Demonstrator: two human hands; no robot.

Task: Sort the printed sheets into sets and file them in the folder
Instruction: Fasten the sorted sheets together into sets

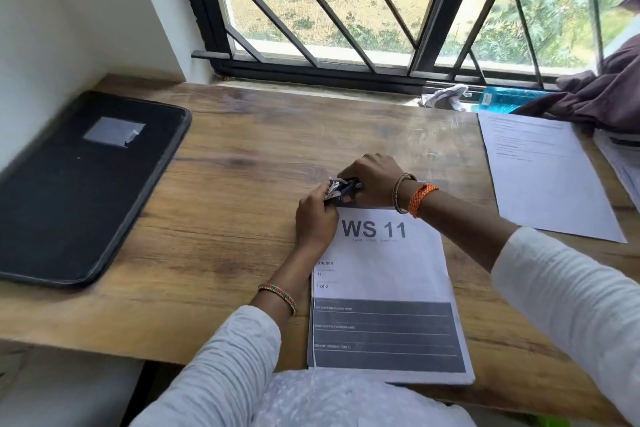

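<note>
Sheets (388,288) just below both hands, L hand (316,218) & R hand (372,180).

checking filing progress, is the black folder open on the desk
No, the black folder lies zipped shut and flat at the desk's left side, apart from both hands and the WS 11 stack.

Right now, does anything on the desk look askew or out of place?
Mostly tidy. The WS 11 stack has lower sheets fanning out unevenly along its edges. A crumpled white cloth and a blue bottle lying on its side clutter the window sill.
</note>
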